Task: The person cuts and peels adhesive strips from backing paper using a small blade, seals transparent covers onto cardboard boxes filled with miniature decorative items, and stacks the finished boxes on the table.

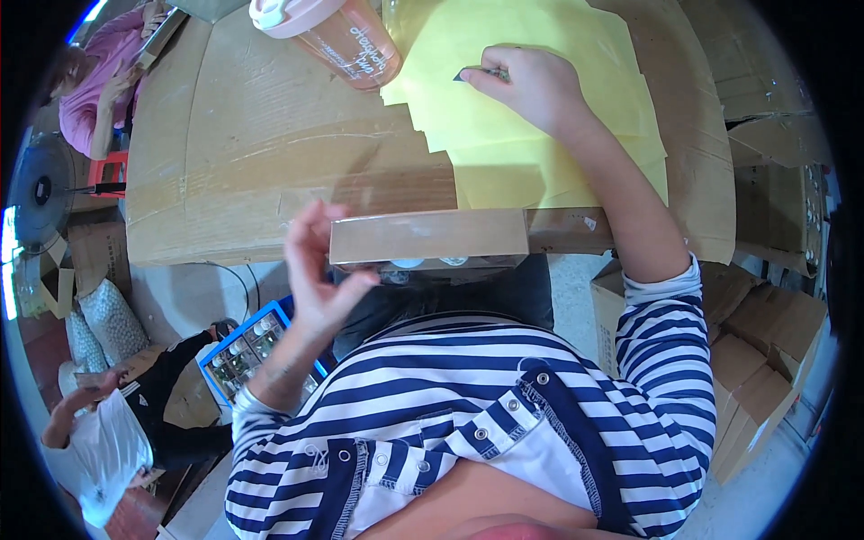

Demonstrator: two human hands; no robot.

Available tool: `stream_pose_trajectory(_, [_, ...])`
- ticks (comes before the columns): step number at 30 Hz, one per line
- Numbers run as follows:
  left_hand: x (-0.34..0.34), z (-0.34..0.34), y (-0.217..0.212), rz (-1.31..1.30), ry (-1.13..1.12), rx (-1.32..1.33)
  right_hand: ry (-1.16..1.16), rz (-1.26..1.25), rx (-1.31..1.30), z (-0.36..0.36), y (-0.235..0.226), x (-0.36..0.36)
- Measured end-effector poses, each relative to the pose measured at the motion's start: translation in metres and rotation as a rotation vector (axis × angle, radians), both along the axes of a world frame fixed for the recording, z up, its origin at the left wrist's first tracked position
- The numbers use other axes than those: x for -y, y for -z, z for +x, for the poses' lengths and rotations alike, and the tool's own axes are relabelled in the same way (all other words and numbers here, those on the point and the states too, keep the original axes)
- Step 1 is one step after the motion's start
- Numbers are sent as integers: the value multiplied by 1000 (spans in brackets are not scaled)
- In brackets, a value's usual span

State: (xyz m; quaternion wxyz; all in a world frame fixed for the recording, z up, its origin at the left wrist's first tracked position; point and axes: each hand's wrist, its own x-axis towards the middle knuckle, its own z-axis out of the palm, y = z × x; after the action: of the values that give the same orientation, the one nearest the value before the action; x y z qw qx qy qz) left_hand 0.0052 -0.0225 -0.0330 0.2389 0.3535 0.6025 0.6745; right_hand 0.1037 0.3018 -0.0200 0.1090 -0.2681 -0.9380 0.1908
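My left hand (pixel 317 268) spans the left end of a narrow brown cardboard box (pixel 427 234), with fingers at its far side and the thumb at its near side. The box lies level at the table's front edge, and pale round shapes show along its near side. Over yellow sheets (pixel 540 171), my right hand (pixel 535 85) is closed in a pinch. A small piece with a dark tip (pixel 460 76) pokes out between its thumb and fingers; its kind cannot be made out.
A pink lidded cup (pixel 346 45) stands left of the sheets on the cardboard-covered table (pixel 261 153). Opened cartons (pixel 765 342) are at the right. At the left are a blue crate (pixel 256 346), a fan (pixel 43 189), bulging bags (pixel 112 319) and two other people.
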Motion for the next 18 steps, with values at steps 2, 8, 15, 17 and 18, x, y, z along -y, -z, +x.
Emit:
stream_pose_trajectory(2, [46,-4,53,-320,111,-515,19,-22,-20,1,0,-3])
stream_pose_trajectory(8, [54,-8,46,-487,335,-691,73,-247,-151,2,0,-13])
stream_pose_trajectory(15, [-33,1,-81,-423,659,-1263,96,-144,-277,-9,1,-19])
stream_pose_trajectory(17, [-48,8,-72,-471,718,-1296,65,-86,-277,-13,10,-19])
stream_pose_trajectory(18, [-53,9,-69,-522,783,-1324,38,-32,-274,-15,15,-19])
